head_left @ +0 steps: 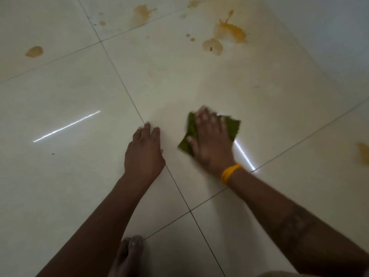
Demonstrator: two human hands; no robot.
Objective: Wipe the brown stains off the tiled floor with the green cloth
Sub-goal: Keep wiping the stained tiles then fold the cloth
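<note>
My right hand (211,140) lies flat on the green cloth (232,126), pressing it against the pale tiled floor (199,80) with fingers spread; the hand looks motion-blurred. My left hand (144,152) rests on the floor just left of the cloth, fingers straight, holding nothing. Brown stains sit farther away: a large splash (231,31) and a paler patch (212,46) at upper right, a smear (141,13) at top centre, and an oval spot (34,51) at upper left. Another stain (363,152) shows at the right edge.
A bare foot (129,254) stands on the tiles at the bottom, between my forearms. A yellow band (229,173) circles my right wrist. A pale wall (329,27) meets the floor at upper right. Bright light streaks reflect on the glossy tiles.
</note>
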